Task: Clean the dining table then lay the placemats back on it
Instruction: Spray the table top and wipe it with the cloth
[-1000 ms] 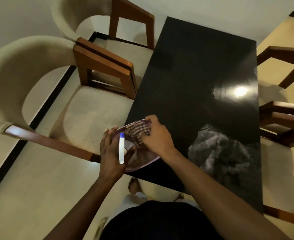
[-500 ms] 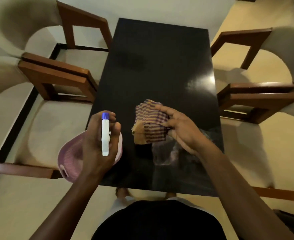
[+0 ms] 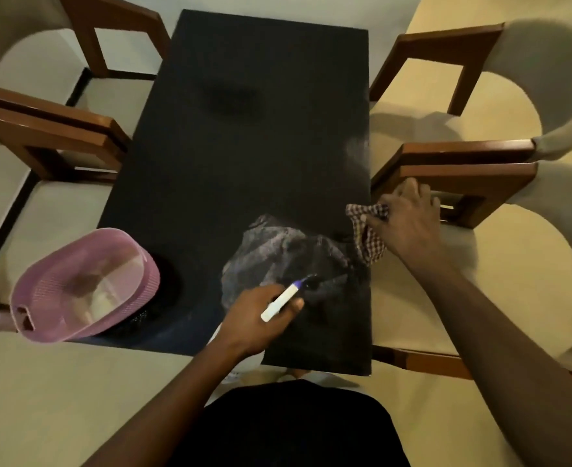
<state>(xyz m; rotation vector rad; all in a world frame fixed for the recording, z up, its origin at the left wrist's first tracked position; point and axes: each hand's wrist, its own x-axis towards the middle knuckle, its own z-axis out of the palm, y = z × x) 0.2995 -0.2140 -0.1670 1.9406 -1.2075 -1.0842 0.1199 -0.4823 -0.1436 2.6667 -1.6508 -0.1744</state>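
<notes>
Wooden chairs [image 3: 52, 129] stood at the far left. Just beside them a pink mesh basket [image 3: 62, 318] sat on the near left corner of the black dining table [image 3: 244, 129], partly overhanging its edge. Over the table's near end, the left hand [image 3: 257, 318] had its fingers curled round a slim white tube [image 3: 282, 301], whose blue tip pointed towards a dull grey patch [image 3: 271, 244] on the surface. At the table's right edge lay a checked cloth [image 3: 367, 230], bunched and gripped by the right hand [image 3: 409, 224], fingers closed on the fabric. More chairs [image 3: 463, 170] stood beyond.
</notes>
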